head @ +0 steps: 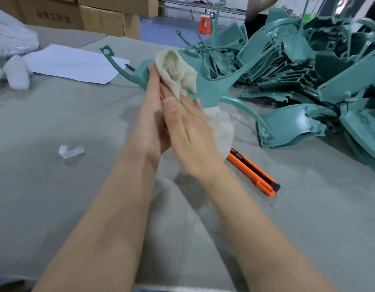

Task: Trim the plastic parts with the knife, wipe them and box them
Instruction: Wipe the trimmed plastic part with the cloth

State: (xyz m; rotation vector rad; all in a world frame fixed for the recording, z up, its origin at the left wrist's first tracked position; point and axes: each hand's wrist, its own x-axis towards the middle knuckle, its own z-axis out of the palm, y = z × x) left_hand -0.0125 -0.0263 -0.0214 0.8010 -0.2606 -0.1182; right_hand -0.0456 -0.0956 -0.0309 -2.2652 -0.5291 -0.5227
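- My left hand [152,114] lay with its fingers straight along the near-left face of the teal plastic part [214,87]. Its thumb was hidden behind my other hand, so I could not tell whether it clasped the part.
- My right hand [186,131] held the cream cloth [176,70]. My thumb was on the near side and my fingers reached past it to touch the part.
- The cloth bunched up above my fingertips, against the part, and more of it hung below my right palm.
- The part was up off the grey table [56,186], between and just beyond my two hands. Its thin curved arms ran out to the left and to the lower right.
- The orange knife [254,171] lay flat on the table, just right of my right wrist, and neither hand touched it.
- The heap of teal parts [308,60] rose beyond and to the right of my grip.
- A white sheet of paper [72,64] lay beyond and left of my hands, with cardboard boxes [102,20] farther back.
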